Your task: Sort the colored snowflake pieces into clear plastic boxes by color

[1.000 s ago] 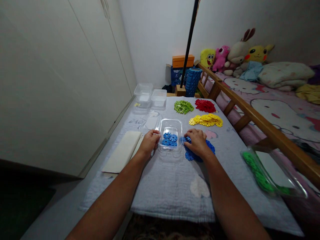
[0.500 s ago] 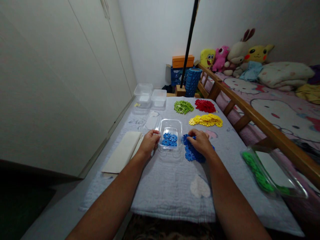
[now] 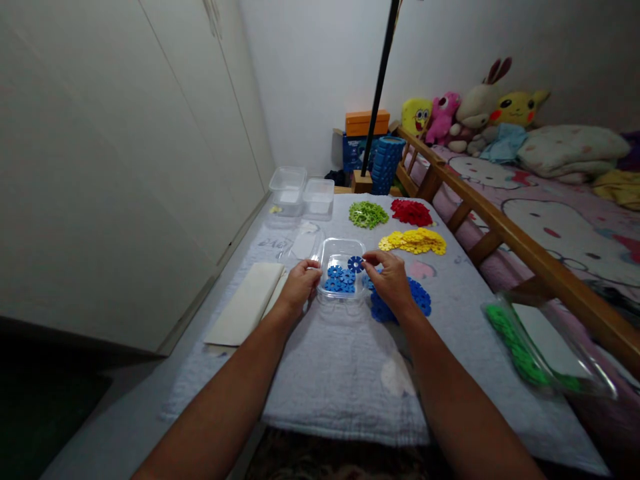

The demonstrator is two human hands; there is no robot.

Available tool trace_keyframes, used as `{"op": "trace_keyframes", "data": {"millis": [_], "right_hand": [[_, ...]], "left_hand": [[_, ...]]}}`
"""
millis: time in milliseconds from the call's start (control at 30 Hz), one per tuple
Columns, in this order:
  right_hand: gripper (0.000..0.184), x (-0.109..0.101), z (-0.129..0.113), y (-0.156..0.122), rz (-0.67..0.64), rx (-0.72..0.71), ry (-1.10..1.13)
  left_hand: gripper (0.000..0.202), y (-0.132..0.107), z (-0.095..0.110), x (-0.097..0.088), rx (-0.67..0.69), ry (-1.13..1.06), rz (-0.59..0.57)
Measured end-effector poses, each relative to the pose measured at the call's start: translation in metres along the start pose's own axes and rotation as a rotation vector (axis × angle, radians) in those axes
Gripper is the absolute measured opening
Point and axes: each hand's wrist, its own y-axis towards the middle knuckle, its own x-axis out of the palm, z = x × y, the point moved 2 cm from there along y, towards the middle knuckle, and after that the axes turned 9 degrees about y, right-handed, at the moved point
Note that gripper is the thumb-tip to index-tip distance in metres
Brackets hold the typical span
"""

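Note:
A clear plastic container (image 3: 343, 248) stands at the middle of the cloth, with several blue snowflake discs (image 3: 340, 280) lying inside. My left hand (image 3: 303, 283) grips its left rim, thumb and fingers closed there. Pinched in the fingertips of my right hand (image 3: 389, 275) is one dark blue snowflake disc (image 3: 355, 265), held upright over the container's right side. Under and beside that hand lies a pile of blue discs (image 3: 417, 300) on the cloth, partly hidden by my wrist.
Beyond are piles of yellow discs (image 3: 415, 241), red pieces (image 3: 411, 212) and light green pieces (image 3: 368, 215). Clear containers (image 3: 289, 180) stand far left; a beige folder (image 3: 247, 303) lies near my left forearm. A box of green pieces (image 3: 520, 347) sits right, beside the wooden bed rail (image 3: 480, 220).
My right hand has lifted one blue disc from the pile and moved it left, over the container. My left hand stays on the rim.

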Motion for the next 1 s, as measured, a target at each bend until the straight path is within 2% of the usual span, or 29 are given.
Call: {"op": "trace_keyframes", "data": {"millis": [167,333,400,467,633,700,867,1000], "right_hand": [[0.012,0.008,0.0,0.003,0.01,0.02,-0.146],[0.02,-0.003,0.012,0.003,0.101,0.047,-0.244],[0.02,-0.009,0.019,0.002,0.095,0.061,-0.285],[0.019,-0.013,0.027,0.0,0.041,0.075,-0.337],[0.018,-0.011,0.038,-0.011,-0.194,0.076,-0.481],[0.016,-0.009,0.038,-0.014,-0.235,0.067,-0.512],[0.012,-0.012,0.034,-0.011,-0.201,0.121,-0.452],[0.007,-0.023,0.033,-0.005,-0.072,0.183,-0.275]], "left_hand": [[0.027,0.0,-0.001,0.0,-0.007,-0.008,0.004],[0.027,0.0,-0.001,0.0,0.001,-0.013,-0.007],[0.027,0.0,-0.001,0.0,0.006,-0.003,-0.006],[0.027,0.0,-0.001,0.0,0.009,0.003,-0.002],[0.026,-0.001,0.0,0.0,0.01,0.003,-0.001],[0.026,-0.001,0.0,0.0,0.006,0.003,-0.002],[0.027,-0.001,0.0,0.0,0.005,0.008,-0.006],[0.028,-0.002,0.0,0.0,0.001,0.009,0.0]]}}
